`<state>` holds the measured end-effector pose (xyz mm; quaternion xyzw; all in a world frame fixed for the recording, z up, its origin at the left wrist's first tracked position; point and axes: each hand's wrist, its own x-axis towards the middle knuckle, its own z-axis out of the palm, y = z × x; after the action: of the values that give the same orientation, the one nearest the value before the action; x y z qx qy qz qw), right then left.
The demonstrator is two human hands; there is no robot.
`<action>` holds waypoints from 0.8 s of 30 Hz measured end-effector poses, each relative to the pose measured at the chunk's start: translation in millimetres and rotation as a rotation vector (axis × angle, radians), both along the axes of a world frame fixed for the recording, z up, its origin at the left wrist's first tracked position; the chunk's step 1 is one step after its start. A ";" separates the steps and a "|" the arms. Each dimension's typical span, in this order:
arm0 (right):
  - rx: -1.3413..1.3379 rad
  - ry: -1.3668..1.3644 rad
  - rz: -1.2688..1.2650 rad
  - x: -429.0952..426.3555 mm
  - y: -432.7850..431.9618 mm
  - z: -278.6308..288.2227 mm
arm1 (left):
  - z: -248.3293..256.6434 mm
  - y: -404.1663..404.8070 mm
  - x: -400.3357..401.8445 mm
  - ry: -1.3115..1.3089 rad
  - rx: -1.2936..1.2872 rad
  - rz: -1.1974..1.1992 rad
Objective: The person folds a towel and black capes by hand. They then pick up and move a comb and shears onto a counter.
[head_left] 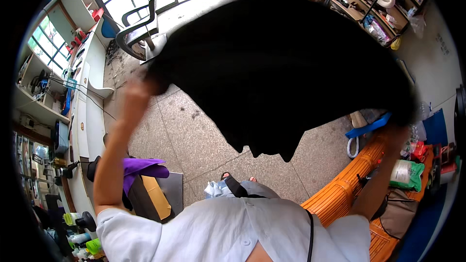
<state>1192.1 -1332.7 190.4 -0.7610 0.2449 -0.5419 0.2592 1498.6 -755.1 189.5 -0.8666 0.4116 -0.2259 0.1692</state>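
A large black cloth (276,65) spreads in the air before me, its lower edge uneven and hanging over the floor. At its left corner, my left hand (140,92) grips the fabric with the fist closed; motion blurs it. My right hand (398,134) is raised at the opposite corner, blurred and partly covered by the dark fabric, which it appears to hold. Both arms are stretched wide. The cloth hides much of the room's middle and part of the shelving behind it.
To the right runs an orange bamboo bench (338,196) bearing a green-and-white packet (402,174) and a brown bag (397,211). A black-armed chair (140,31) stands far left beside a white counter (82,116). Purple fabric (143,169) drapes a seat near my left elbow. Loaded shelves (364,3) line the back right.
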 end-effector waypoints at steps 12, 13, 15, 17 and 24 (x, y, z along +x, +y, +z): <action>0.629 -0.106 0.628 52.3 -1.2 -35.8 | -82.7 41.4 32.2 0.249 -0.230 -0.176; 0.611 -0.107 0.614 55.5 17.3 -28.8 | -78.3 39.2 27.7 0.290 -0.252 -0.031; 0.572 -0.109 0.593 54.0 63.5 -10.4 | -68.7 35.4 16.3 0.364 -0.296 0.265; 0.508 -0.125 0.617 36.4 80.1 -13.2 | -81.9 52.8 29.5 0.382 -0.280 0.434; -0.398 0.488 2.707 100.1 171.7 52.6 | -54.7 -51.6 -1.8 0.624 -0.527 -0.272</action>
<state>1292.2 -1161.0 243.0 -0.5018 -0.7165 0.2477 0.4165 1496.8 -806.7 134.8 -0.8448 0.4817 -0.0706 -0.2220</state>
